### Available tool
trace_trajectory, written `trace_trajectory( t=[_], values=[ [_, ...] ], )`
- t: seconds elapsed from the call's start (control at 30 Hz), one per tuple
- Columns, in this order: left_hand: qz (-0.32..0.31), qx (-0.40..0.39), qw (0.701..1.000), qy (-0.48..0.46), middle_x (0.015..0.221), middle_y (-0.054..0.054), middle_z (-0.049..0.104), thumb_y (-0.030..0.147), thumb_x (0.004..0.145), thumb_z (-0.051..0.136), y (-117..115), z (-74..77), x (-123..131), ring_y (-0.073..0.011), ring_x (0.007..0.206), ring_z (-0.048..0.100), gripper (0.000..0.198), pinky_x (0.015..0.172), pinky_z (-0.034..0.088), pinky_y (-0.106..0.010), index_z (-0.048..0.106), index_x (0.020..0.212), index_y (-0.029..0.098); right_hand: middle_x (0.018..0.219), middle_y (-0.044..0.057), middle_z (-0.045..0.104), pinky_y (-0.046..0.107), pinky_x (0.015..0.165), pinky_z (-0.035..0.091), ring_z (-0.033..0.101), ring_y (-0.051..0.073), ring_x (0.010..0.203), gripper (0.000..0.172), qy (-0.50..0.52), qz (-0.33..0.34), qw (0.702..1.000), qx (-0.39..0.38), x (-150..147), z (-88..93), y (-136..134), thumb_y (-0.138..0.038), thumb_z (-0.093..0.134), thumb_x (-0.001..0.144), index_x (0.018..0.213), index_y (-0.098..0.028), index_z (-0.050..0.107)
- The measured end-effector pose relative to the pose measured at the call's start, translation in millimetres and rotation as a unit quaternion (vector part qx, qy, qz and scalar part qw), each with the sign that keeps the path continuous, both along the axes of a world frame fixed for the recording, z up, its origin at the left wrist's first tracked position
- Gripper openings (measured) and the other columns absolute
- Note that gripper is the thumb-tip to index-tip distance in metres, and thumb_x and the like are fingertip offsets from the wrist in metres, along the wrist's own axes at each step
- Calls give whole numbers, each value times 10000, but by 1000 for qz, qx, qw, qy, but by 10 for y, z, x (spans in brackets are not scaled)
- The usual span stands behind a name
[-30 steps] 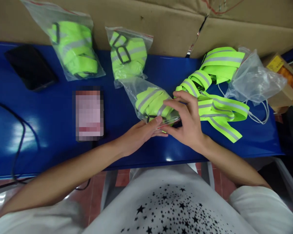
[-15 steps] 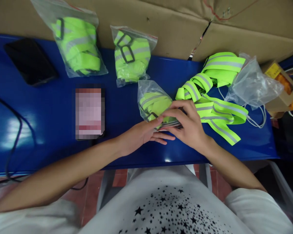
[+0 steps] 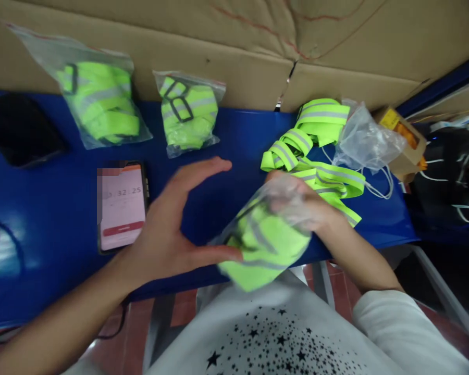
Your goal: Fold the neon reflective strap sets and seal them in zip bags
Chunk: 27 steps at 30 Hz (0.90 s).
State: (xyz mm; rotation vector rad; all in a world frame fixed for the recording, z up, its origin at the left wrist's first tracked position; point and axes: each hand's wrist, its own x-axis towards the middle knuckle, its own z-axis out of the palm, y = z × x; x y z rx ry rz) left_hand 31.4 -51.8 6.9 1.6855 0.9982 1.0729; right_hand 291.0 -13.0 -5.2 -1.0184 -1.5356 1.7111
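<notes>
A clear plastic bag with a neon-yellow reflective strap [image 3: 266, 242] inside hangs tilted over the table's front edge, blurred by motion. My right hand [image 3: 300, 200] grips the bag's upper end, its fingers partly hidden behind the plastic. To the left, my left hand [image 3: 172, 229] is open, thumb and fingers spread wide. Its thumb overlaps the bag's left side; whether it touches, I cannot tell. Just beyond my right hand lie loose neon-yellow reflective straps [image 3: 336, 179], some rolled.
Two filled zip bags, a larger one [image 3: 105, 104] and a smaller one [image 3: 189, 112], lie at the back by the cardboard [image 3: 234, 52]. A phone showing a timer [image 3: 121, 219] and a black object [image 3: 21, 130] are left. Empty plastic bags [image 3: 369, 138] and a small carton [image 3: 406, 140] are right.
The bag has turned over and come nearer my body, now held by my right hand. My left hand has moved left, off the bag's end, and spread open. The view has shifted right.
</notes>
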Motion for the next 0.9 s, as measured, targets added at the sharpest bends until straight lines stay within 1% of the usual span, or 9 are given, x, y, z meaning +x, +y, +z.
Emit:
trace_trajectory(
  t=[0.07, 0.17, 0.23, 0.37, 0.43, 0.5, 0.6, 0.7, 0.9],
  values=[
    [-73, -182, 980, -40, 1436, -52, 655, 420, 731, 926, 44, -95, 91, -322, 1282, 641, 909, 1102, 513, -475, 479, 1521, 386, 805, -20, 682, 226, 554, 513, 600, 103, 617, 426, 40, 28, 997, -56, -87, -42, -18, -505, 858, 775, 1006, -226, 633],
    [-93, -350, 929, -77, 1193, -81, 761, 415, 784, 884, 120, -197, 191, -254, 1043, 727, 566, 869, 584, -345, 668, 1285, 263, 1007, 35, 743, 236, 729, 570, 695, 127, 850, 411, 49, 27, 995, -87, -88, -83, 17, -472, 797, 861, 1154, -214, 669],
    [-55, -351, 929, -106, 1114, -69, 773, 397, 768, 897, 161, -219, 202, -222, 1001, 712, 417, 835, 559, -288, 739, 1112, 224, 1153, 63, 727, 256, 839, 573, 696, 145, 1001, 438, 23, -3, 998, -58, -4, -99, 62, -482, 777, 885, 1219, -217, 675],
    [-25, -327, 928, -174, 974, -33, 766, 478, 820, 847, 187, -189, 178, -166, 874, 683, 333, 782, 525, -238, 763, 1015, 222, 1049, 31, 683, 244, 808, 547, 660, 130, 912, 460, -60, -62, 994, 73, 144, -124, 105, -455, 822, 856, 1220, -211, 681],
    [-21, -327, 923, -199, 915, -30, 755, 513, 840, 821, 187, -174, 182, -150, 811, 667, 341, 743, 521, -229, 759, 988, 212, 1065, 42, 678, 266, 819, 550, 657, 139, 920, 407, -68, -32, 988, 136, 149, -115, 85, -445, 758, 920, 1251, -221, 679],
    [2, -319, 928, -194, 894, -25, 746, 486, 831, 838, 195, -173, 187, -142, 782, 655, 322, 719, 519, -219, 753, 960, 204, 1205, 76, 661, 329, 950, 548, 659, 174, 1072, 343, -73, 3, 973, 217, 127, -93, 56, -412, 736, 943, 1234, -235, 704],
    [30, -307, 938, -161, 919, -27, 756, 459, 839, 835, 230, -197, 166, -148, 791, 668, 283, 723, 537, -220, 762, 954, 211, 1301, 93, 627, 395, 1073, 505, 643, 205, 1189, 164, -83, 16, 951, 297, 101, -63, 36, -355, 774, 914, 1003, -218, 751],
    [32, -294, 943, -151, 921, -33, 779, 514, 883, 775, 273, -233, 123, -159, 809, 695, 304, 735, 551, -229, 785, 975, 224, 1195, 74, 655, 367, 1015, 525, 667, 180, 1084, 168, -87, 14, 952, 294, 119, -53, 53, -318, 803, 887, 829, -192, 707],
    [78, -240, 960, -121, 910, -28, 789, 493, 880, 787, 265, -234, 138, -191, 875, 710, 275, 807, 563, -281, 820, 979, 238, 1044, 52, 717, 268, 721, 577, 683, 142, 849, 207, -68, 8, 985, 158, 181, -56, 93, -391, 770, 910, 871, -199, 705]
  ],
)
